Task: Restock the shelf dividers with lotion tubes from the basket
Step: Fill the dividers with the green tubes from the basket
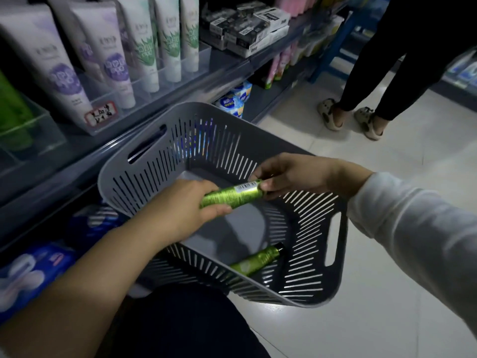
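Head camera: our left grip (185,210) and right grip (291,174) share 1 glossy green lotion tube (231,195), held level over the open mouth of the grey slotted plastic basket (121,177). The left fingers curl round the tube's near end. The right thumb and fingers pinch its far end by the barcode, so both grips are closed on the same tube. We judge this 2-handed hold to be a handover or a turning of the tube, to set it the right way up for the shelf.

The left forearm, bare, reaches in from the lower left. The right, in a pale sleeve, comes across from the right with the wrist bent inward.

A 2nd green tube with a black cap (258,259) lies on the basket floor against the near wall, awaiting its turn.

The basket is tilted toward the shelf, which keeps it close to the clear plastic shelf dividers (38,122). Green tubes (13,112) already stand at the far left, the likely destination. What bears the basket we cannot tell.
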Demonstrator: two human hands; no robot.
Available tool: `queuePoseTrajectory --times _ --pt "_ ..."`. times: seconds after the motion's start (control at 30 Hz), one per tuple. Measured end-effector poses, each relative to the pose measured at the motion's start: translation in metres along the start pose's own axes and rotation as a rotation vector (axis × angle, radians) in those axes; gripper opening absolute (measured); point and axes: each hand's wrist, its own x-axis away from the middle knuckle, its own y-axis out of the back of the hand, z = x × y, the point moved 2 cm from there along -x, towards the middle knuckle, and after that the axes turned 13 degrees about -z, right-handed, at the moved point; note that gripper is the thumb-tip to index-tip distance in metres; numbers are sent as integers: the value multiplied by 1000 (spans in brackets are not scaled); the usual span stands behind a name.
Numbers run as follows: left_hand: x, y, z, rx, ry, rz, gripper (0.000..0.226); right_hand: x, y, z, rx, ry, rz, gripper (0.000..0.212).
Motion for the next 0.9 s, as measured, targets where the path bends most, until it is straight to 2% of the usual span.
queuePoseTrajectory --times 0.07,0.13,0.2,0.27,0.33,0.4,0.5,0.67,0.8,0.9 --pt "0 11 8 -64 -19 -39 35 -4 -6 1 -113 17 -58 13" --pt "1 23 23 -139 10 -162 34 -14 -12 -7 -135 -18 -120 14" --pt "2 29 37 -152 69 -332 37 -26 -21 -21 48 -87 -109 33" --pt "1 27 43 -143 113 -446 41 -38 -36 -37 397 -124 2 46" --pt "-1 23 45 -138 140 -455 43 -46 -56 -51 638 -128 122 49" --pt "-3 20 46 -152 150 -439 44 -50 -78 -62 750 -90 191 42" --pt "-2 20 49 -139 155 -454 44 -56 -103 -80 982 32 261 40" --pt "-3 21 46 -139 149 -487 44 -58 -115 -95 1395 313 453 51" --pt "-3 21 45 -138 166 -477 45 -55 -124 -98 1458 404 474 46" --pt "-1 22 43 -130 170 -475 45 -51 -123 -102 1398 360 430 45"
